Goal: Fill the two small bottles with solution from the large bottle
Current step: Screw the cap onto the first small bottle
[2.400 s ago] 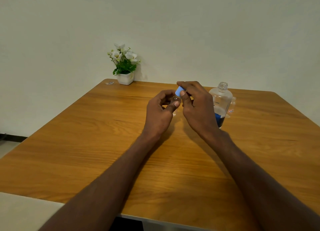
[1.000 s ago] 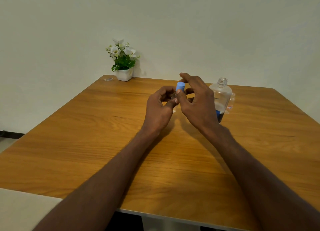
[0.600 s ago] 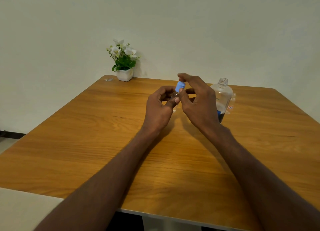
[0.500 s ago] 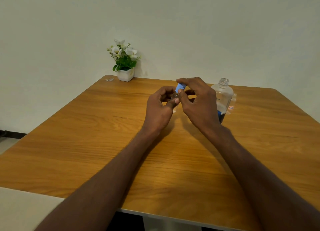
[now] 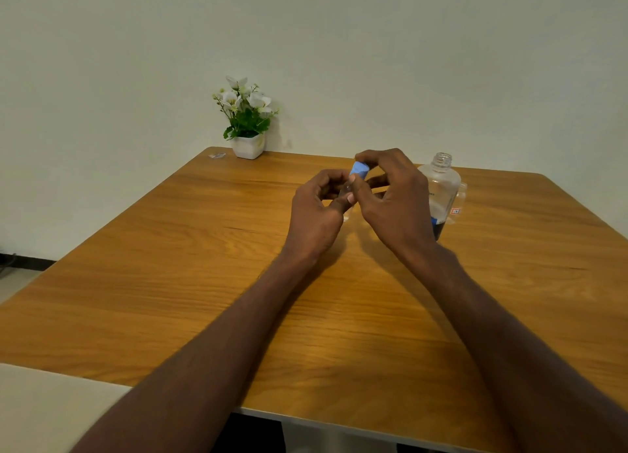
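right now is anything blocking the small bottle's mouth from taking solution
Yes: the blue cap sits at the top of the small bottle, pinched by the right hand while the left hand holds the bottle. The large bottle stands uncapped behind the right hand.

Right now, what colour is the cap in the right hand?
Light blue cap, clearest in the head view.

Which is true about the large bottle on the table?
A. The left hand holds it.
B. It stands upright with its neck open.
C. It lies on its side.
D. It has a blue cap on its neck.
B: the large bottle stands upright behind the right hand, its threaded neck bare; the blue cap is in that hand's fingers.
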The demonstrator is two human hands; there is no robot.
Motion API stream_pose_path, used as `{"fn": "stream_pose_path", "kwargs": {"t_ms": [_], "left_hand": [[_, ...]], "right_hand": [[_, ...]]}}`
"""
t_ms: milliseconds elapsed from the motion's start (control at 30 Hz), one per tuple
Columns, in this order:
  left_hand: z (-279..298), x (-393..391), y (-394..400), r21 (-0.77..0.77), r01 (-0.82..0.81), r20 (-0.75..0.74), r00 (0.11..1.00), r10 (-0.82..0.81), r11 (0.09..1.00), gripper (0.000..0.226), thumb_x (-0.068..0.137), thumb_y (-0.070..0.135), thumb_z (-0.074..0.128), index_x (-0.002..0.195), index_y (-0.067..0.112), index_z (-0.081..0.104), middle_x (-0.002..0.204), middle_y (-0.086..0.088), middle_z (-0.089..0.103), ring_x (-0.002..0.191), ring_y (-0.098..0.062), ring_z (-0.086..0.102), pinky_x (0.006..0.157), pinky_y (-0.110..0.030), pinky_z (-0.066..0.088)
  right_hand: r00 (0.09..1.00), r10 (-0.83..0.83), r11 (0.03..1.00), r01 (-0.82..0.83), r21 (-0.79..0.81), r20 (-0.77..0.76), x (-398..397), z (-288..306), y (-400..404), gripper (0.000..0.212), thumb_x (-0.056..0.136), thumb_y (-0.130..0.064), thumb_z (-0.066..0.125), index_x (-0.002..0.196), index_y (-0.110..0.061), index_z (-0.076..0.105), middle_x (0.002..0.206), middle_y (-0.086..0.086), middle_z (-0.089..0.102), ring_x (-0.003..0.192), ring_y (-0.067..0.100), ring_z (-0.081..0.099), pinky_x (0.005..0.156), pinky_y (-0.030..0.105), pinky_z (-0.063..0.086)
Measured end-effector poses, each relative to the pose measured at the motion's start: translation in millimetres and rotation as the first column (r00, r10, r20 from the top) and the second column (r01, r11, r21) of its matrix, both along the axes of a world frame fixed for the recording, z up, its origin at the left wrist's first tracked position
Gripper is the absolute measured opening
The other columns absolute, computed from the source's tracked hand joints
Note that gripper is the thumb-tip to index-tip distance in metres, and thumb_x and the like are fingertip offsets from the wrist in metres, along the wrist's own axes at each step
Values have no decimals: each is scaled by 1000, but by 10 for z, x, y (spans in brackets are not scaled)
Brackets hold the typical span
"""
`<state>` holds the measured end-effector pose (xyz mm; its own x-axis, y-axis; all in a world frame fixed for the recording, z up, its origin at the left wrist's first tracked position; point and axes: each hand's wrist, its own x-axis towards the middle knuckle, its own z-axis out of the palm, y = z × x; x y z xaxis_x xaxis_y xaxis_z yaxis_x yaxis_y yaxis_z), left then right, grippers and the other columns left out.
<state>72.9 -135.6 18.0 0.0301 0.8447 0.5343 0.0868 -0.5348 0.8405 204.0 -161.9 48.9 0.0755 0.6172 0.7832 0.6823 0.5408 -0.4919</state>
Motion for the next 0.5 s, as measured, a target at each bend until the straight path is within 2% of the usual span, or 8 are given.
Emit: {"fn": "stream_pose_path", "kwargs": {"t_ms": [100,167,267,367,500], "left_hand": [[-6,4,7,0,7,5,1000,-7,1000,28,91,4,72,119,11,71,102,4,74,100,-12,70,89,-28,57],[-7,-2,7,-8,9,9,1000,-9,1000,30,91,5,72,120,12,71,103,4,74,101,-13,70,91,-32,58],[2,-8,0,-3,9,7,1000,-9,1000,31,91,3,72,121,12,71,106,4,74,103,-11,69,92,-29,57],[7,-7,-9,1,5,-1,1000,-5,1000,29,91,3,72,119,12,71,104,4,74,101,-10,69,91,-26,56],[7,-21,3,-9,7,6,1000,-7,1000,29,91,6,73,119,13,72,102,4,74,99,-10,69,89,-27,57]], "right_hand": [[1000,21,999,-22,30,22,4,26,-21,39,98,-23,63,137,-19,65,135,-1,66,111,11,68,85,33,63],[999,25,998,-27,51,42,10,21,-14,32,98,-17,64,130,-18,71,127,-1,69,107,10,68,82,32,62],[998,-28,998,25,54,57,6,-4,7,26,98,-19,67,122,-14,74,117,1,69,100,7,65,78,28,60],[999,-7,999,5,48,43,-1,13,-5,31,97,-23,65,127,-17,71,123,1,67,104,9,65,79,26,61],[998,18,998,-21,54,59,8,8,-7,28,99,-15,64,125,-16,73,123,-1,71,107,8,67,82,21,59]]}}
